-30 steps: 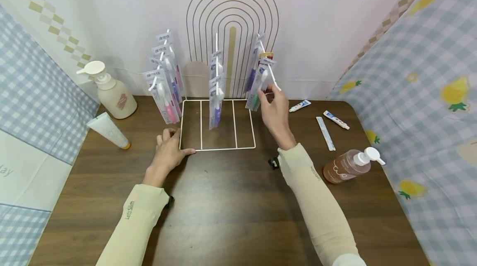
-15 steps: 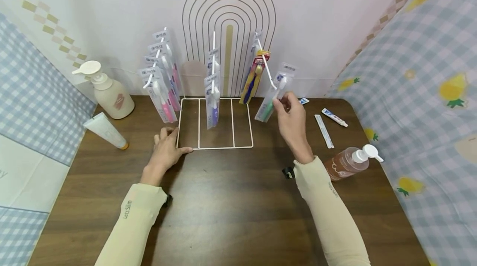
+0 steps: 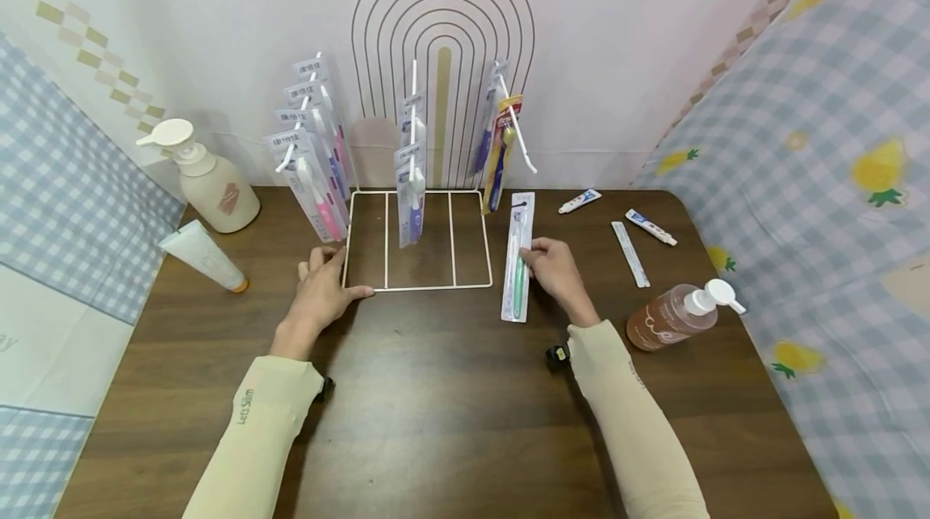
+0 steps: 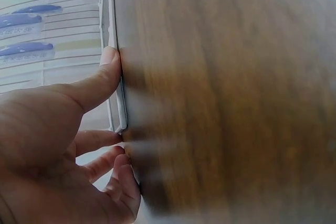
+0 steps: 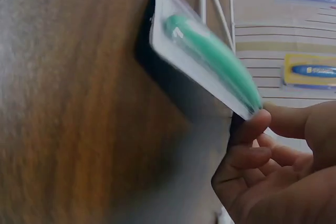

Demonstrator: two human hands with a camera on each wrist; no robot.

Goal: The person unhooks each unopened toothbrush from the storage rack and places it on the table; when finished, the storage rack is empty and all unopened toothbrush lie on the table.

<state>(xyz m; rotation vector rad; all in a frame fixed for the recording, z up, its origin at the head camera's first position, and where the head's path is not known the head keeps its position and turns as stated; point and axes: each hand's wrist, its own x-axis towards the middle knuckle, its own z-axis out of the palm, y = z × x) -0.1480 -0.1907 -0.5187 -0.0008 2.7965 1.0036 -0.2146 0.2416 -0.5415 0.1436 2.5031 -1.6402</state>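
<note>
A packaged green toothbrush [image 3: 517, 261] lies lengthwise on the brown table [image 3: 450, 390], just right of the white wire rack [image 3: 417, 287]. My right hand [image 3: 541, 261] pinches its right edge. In the right wrist view the pack [image 5: 210, 56] is tilted, with its far edge on the wood and its near edge held up by my fingertips [image 5: 257, 121]. My left hand [image 3: 323, 289] rests on the rack's front left corner. The thumb [image 4: 102, 74] lies straight along the wire [image 4: 107, 3], with the fingers on the other side of the corner.
Several packaged toothbrushes hang on the rack's left [image 3: 312, 172], middle [image 3: 410, 172] and right [image 3: 497, 148] hooks. A cream pump bottle [image 3: 214, 180] and a white tube [image 3: 207, 254] are at the left. Two small toothpaste tubes [image 3: 579, 201], a white stick [image 3: 630, 254] and a lying brown pump bottle [image 3: 672, 319] are at the right.
My right hand pulled the green toothbrush pack off the right hook, carried it right and down, and laid it on the table. The left hand stayed on the rack corner.
</note>
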